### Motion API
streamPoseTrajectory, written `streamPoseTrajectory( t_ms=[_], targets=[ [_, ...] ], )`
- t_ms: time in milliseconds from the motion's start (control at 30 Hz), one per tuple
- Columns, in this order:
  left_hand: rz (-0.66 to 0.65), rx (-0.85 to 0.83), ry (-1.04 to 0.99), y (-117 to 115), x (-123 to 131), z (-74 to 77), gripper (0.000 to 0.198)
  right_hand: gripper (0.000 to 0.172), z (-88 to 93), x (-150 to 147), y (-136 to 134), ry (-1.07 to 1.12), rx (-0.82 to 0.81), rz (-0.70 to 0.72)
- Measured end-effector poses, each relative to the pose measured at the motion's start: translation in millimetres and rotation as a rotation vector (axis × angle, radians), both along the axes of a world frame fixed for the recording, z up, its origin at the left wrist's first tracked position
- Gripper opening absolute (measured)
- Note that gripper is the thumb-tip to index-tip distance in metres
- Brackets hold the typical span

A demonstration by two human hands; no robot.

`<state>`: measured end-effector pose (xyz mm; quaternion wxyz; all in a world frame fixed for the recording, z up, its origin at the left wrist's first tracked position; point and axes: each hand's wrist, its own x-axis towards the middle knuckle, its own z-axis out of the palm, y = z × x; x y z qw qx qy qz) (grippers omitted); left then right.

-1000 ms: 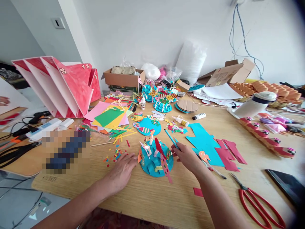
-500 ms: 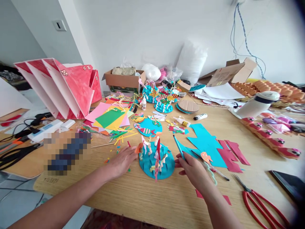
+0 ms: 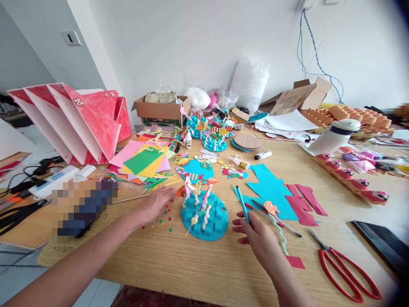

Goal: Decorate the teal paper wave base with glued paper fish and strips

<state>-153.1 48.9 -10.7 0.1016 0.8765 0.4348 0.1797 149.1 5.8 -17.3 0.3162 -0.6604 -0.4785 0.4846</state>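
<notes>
A round blue paper base (image 3: 204, 230) lies on the table between my hands, with twisted pale strips standing up from it and orange and pink paper shapes at their tops. My left hand (image 3: 156, 207) is at its left side, fingers stretched toward an orange paper piece (image 3: 180, 192); whether they touch it I cannot tell. To the right of the base, my right hand (image 3: 254, 228) holds slim blue tweezers (image 3: 242, 202) pointing up and away, its other fingers spread. An orange paper fish (image 3: 271, 207) on a pale green twisted strip (image 3: 281, 234) lies beside that hand.
Red-handled scissors (image 3: 338, 264) and a black phone (image 3: 380, 245) lie at the right. Behind the base are a flat blue disc with paper fish (image 3: 194, 175), a glue bottle (image 3: 239, 162) and finished blue pieces (image 3: 214, 144). Coloured paper sheets (image 3: 143, 160) lie left.
The round base has turned, so its standing strips and shapes face differently. My left hand has drawn slightly away from it. The tweezers' two prongs now show apart. The whole view has shifted a little.
</notes>
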Motion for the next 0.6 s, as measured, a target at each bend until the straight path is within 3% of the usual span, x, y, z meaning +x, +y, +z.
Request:
streamPoseTrajectory(
  t_ms=[133, 233, 367, 467, 600],
  targets=[
    [0.151, -0.094, 0.107, -27.0, -12.6, 20.0, 0.031, 0.020, 12.0, 2.5, 20.3, -0.107, 0.047, 0.050],
    [0.055, -0.243, 0.119, -61.6, 1.6, 27.5, 0.028, 0.019, 15.1, -2.4, 43.2, -0.207, 0.059, 0.146],
    [-0.212, -0.307, 0.013, -96.5, 41.7, 21.0, 0.032, 0.017, 9.9, -12.1, 70.4, -0.289, 0.066, 0.211],
    [-0.274, -0.181, 0.038, -103.8, 66.2, 11.0, 0.031, 0.017, 8.9, -20.2, 79.7, -0.304, 0.061, 0.225],
    [-0.221, -0.096, 0.103, -102.7, 78.4, -1.7, 0.028, 0.018, 14.7, -29.1, 79.1, -0.301, 0.028, 0.241]
  ],
)
